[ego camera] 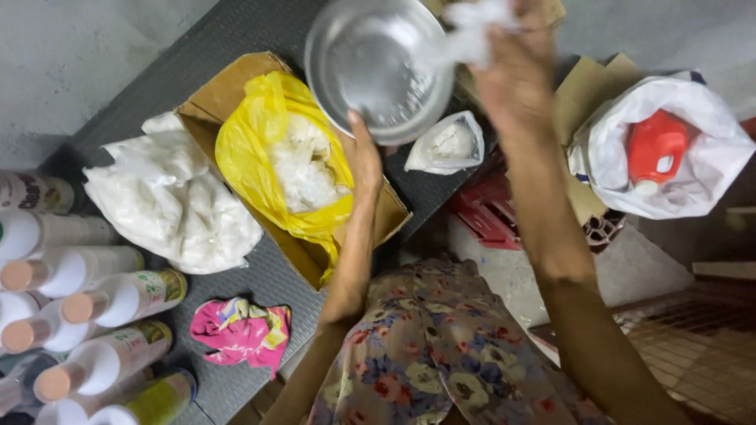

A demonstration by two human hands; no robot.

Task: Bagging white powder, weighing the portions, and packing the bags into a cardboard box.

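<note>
My left hand (358,205) grips the near rim of a round metal bowl (374,67), held up over the dark table with some white powder inside. Above the bowl's right edge, my right hand (512,75) is closed on a small clear plastic bag (472,31) of white stuff, tilted toward the bowl. Under the bowl stands a cardboard box (228,86) lined with a yellow plastic bag (252,134) full of white lumps.
A large clear bag of white powder (169,197) lies left of the box. Several white bottles (87,315) lie at far left, beside a pink cloth (240,330). A small powder bag (449,145) and a white bag holding a red jug (657,149) sit right.
</note>
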